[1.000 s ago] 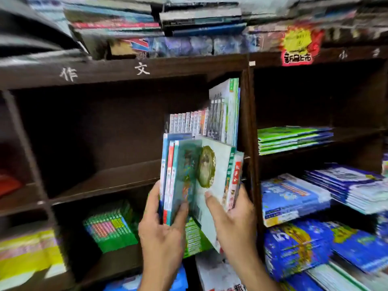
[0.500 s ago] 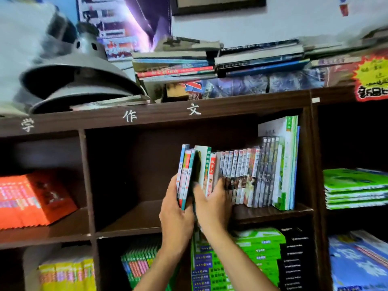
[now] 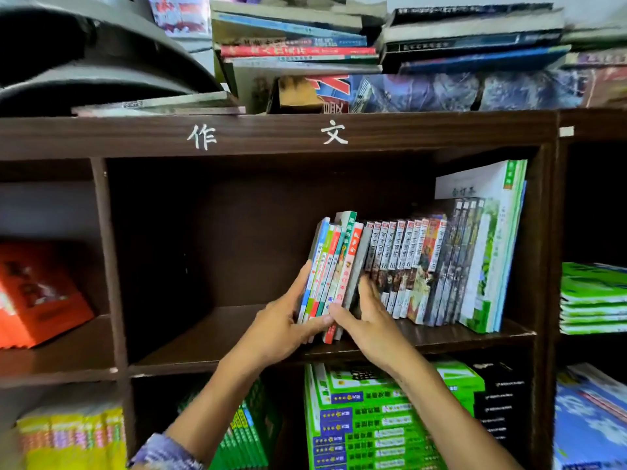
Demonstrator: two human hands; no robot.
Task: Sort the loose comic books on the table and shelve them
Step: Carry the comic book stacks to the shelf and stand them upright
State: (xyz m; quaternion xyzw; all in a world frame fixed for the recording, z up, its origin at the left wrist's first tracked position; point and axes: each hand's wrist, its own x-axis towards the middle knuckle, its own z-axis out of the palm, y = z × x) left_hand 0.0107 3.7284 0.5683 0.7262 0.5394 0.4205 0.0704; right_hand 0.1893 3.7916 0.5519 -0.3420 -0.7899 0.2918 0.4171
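Note:
A small batch of thin comic books [image 3: 334, 262] with blue, green and red spines stands tilted on the dark wooden shelf [image 3: 210, 340], leaning right against a row of numbered comic volumes [image 3: 407, 262]. My left hand [image 3: 288, 320] grips the batch from its left side and bottom. My right hand [image 3: 368, 310] presses on the batch's right lower edge, between it and the numbered row. Tall green and white books [image 3: 492, 245] close the row at the compartment's right wall.
The compartment's left half is bare wood. Stacks of books [image 3: 298, 45] and a dark round object [image 3: 84, 62] lie on top of the bookcase. Orange books [image 3: 37, 293] sit at left, green stacks [image 3: 373, 422] below, more green books [image 3: 593, 296] at right.
Both hands have carried the batch from in front of the bookcase up into the compartment and set it down against the numbered volumes, where it now leans.

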